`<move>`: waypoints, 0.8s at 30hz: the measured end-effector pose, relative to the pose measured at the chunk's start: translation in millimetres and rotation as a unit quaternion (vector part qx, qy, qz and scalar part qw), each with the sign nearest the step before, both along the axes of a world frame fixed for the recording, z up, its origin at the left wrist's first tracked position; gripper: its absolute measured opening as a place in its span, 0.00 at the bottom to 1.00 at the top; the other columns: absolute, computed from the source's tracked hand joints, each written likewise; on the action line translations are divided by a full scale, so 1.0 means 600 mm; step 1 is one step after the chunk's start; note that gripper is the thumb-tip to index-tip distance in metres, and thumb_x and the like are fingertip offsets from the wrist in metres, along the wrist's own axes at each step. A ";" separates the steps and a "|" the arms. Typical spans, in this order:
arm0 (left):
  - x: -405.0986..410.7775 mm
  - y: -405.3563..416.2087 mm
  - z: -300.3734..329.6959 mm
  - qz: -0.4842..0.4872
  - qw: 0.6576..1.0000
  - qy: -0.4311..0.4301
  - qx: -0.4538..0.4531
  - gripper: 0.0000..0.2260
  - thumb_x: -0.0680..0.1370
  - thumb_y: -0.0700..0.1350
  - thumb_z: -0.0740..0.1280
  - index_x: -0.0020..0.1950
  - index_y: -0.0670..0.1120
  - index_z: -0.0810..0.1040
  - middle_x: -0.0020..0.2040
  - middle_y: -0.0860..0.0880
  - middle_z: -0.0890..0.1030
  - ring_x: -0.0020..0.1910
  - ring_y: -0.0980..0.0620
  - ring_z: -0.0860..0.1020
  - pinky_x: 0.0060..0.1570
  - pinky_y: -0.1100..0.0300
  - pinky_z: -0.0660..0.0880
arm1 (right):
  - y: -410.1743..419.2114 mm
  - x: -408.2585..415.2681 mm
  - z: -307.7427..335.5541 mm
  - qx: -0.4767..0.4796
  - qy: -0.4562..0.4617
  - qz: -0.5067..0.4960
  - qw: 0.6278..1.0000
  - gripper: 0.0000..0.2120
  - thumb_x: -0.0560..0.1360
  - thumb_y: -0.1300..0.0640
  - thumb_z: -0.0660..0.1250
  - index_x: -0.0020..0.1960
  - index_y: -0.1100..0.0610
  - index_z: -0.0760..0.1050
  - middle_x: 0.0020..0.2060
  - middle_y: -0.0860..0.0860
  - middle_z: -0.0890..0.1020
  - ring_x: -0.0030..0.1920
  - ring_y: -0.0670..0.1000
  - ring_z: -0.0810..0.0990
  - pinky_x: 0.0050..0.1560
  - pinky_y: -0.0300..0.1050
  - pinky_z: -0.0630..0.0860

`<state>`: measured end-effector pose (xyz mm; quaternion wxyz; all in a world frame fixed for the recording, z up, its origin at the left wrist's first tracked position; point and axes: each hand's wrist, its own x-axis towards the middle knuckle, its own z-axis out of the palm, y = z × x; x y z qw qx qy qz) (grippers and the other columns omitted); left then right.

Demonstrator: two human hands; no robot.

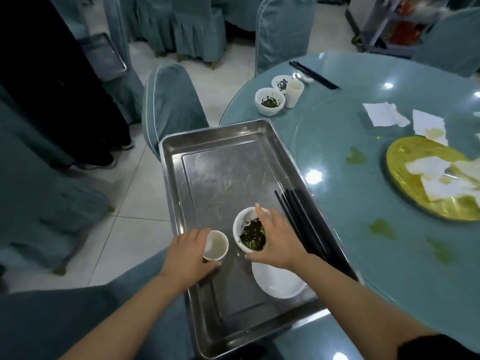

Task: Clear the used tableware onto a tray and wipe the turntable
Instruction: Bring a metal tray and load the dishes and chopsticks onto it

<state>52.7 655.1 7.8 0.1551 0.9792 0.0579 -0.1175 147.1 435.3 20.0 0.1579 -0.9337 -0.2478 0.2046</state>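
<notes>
Left hand (185, 249) has fingers curled round a small white cup (216, 245), right hand (276, 239) grips the rim of a white bowl (250, 229) of dark leftovers, both low over the steel tray (220, 162), likely setting them down beside the white plate (279, 280) and black chopsticks (302, 222) so loads stay grouped. Tray overhangs the glass table (324, 141) edge; more bowls (269, 101), cup, chopsticks, napkins (384, 114), green spills on turntable (363, 178) unwiped; covered chairs (171, 100), tiled floor.

I'm seeing teal-covered chairs (172, 100) standing on pale floor tiles (135, 203), ceiling lights glaring off the round table (337, 157).
</notes>
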 end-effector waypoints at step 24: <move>-0.010 -0.070 0.075 -0.030 0.996 -0.071 -0.047 0.38 0.77 0.63 0.61 0.78 0.50 0.45 0.78 0.52 0.52 0.76 0.52 0.52 0.70 0.60 0.40 | -0.037 0.000 0.002 -0.041 -0.036 0.027 0.998 0.53 0.67 0.28 0.64 0.77 0.46 0.35 0.77 0.52 0.38 0.76 0.53 0.35 0.75 0.53 0.41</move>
